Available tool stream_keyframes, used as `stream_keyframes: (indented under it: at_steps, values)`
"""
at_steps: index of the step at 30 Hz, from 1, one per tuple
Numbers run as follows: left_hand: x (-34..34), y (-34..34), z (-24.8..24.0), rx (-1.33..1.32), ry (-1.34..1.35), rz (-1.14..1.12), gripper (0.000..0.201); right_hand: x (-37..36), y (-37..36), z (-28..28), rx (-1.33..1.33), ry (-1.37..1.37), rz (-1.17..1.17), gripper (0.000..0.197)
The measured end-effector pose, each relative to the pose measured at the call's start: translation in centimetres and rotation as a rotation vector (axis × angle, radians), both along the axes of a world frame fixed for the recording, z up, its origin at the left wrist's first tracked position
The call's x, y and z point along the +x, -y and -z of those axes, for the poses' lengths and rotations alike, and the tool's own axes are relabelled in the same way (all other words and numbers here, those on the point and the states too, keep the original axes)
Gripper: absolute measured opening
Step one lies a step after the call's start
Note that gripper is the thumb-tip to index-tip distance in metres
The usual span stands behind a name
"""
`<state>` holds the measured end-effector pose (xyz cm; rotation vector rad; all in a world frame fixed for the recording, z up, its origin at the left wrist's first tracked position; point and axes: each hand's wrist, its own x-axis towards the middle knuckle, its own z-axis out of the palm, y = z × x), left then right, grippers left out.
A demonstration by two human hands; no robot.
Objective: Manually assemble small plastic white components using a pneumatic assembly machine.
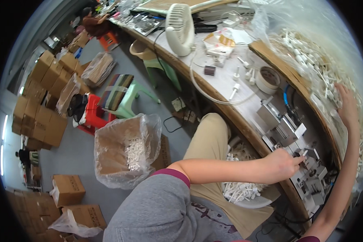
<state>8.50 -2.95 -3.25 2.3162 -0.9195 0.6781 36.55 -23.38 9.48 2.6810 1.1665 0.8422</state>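
My left hand (283, 164) is at the metal fixture (312, 173) on the bench, its fingers curled and the index finger pointing into it. A small white piece (305, 153) shows at the fingertips; whether the fingers pinch it is hard to make out. Out to the right, my right hand (345, 103) reaches over a heap of white plastic parts (300, 52) in a clear bag, fingers apart and touching the heap. Next to the fixture stands a metal block with a cylinder (286, 127), fed by a blue hose (286, 94).
On the bench are a white fan (179, 30), a tape roll (267, 80) and several loose white parts (234, 90). Below, a basin (246, 197) of white parts sits by my legs. A lined carton (113, 161), green stool (139, 90) and stacked boxes (40, 121) stand left.
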Motion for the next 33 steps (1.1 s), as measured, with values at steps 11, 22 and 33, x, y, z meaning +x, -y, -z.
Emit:
stream_keyframes:
  at_steps: [11, 22, 33]
  values:
    - [2.0, 2.1, 0.5, 0.205, 0.065, -0.001, 0.014, -0.2, 0.3, 0.7, 0.478, -0.756, 0.145, 0.009]
    - [2.2, 2.1, 0.3, 0.137, -0.008, 0.030, 0.014, 0.1, 8.7, 1.6, 0.540, -0.550, 0.070, 0.017]
    - [1.5, 0.3, -0.3, 0.065, -0.017, 0.010, 0.014, -18.1, 5.8, 2.2, 1.008, -0.559, -0.051, 0.021]
